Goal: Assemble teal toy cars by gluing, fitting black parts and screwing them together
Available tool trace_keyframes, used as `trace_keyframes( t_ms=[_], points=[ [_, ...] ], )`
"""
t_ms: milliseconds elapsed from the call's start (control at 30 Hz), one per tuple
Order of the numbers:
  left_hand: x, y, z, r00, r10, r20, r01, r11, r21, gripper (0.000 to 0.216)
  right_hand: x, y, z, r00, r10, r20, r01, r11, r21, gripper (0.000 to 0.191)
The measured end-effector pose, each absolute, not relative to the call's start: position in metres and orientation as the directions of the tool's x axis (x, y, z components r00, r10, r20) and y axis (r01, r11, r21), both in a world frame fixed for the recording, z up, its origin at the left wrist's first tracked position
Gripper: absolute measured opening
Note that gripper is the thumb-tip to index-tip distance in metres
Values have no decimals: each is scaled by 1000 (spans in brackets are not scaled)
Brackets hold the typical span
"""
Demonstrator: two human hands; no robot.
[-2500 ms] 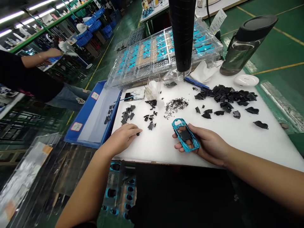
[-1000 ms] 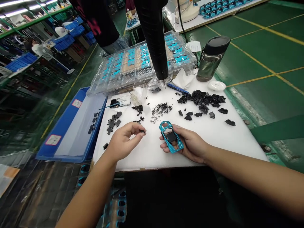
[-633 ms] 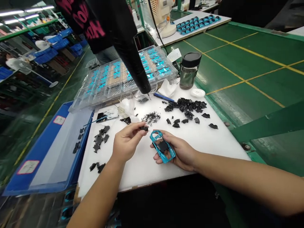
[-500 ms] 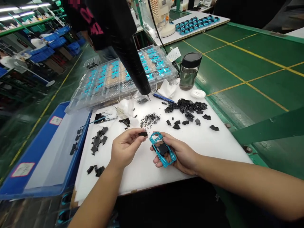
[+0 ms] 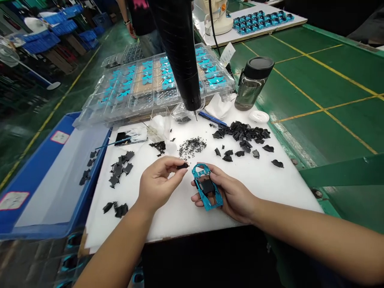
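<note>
My left hand (image 5: 159, 185) pinches a small black part (image 5: 182, 165) between thumb and fingertips, just left of a teal metallic toy car body (image 5: 200, 170). My right hand (image 5: 228, 196) cradles that car body, palm up, with a black insert (image 5: 207, 186) seated in its middle. Both hands are over a white work board (image 5: 168, 224). Loose black pieces (image 5: 119, 169) lie left of my left hand, and a heap of black moulded parts (image 5: 243, 134) lies beyond my right hand. A scatter of tiny black pins (image 5: 192, 147) sits straight ahead.
A hanging black electric screwdriver (image 5: 180, 56) reaches down near the board's far edge. Behind it is a clear tray of teal parts (image 5: 156, 82). A blue bin (image 5: 57, 176) adjoins the left edge. A bottle (image 5: 252, 78), white dish (image 5: 258, 116), and standing person (image 5: 144, 24) are farther back.
My left hand has risen off the board with the small black part pinched in it, moving closer to the car body. The view has swung left and tilted, and the screwdriver has shifted in frame.
</note>
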State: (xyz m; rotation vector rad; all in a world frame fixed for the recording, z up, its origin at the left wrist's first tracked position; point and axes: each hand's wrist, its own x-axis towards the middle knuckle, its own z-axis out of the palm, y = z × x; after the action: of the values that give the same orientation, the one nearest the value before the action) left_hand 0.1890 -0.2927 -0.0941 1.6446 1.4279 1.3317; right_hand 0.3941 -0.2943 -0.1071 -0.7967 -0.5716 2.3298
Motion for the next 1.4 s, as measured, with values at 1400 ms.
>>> trace_keyframes(
  t_ms=[1400],
  points=[
    [190, -292, -94, 7, 954, 299, 639, -234, 732, 7, 396, -295, -109, -719, 601, -348, -350, -747, -565, 45]
  ],
)
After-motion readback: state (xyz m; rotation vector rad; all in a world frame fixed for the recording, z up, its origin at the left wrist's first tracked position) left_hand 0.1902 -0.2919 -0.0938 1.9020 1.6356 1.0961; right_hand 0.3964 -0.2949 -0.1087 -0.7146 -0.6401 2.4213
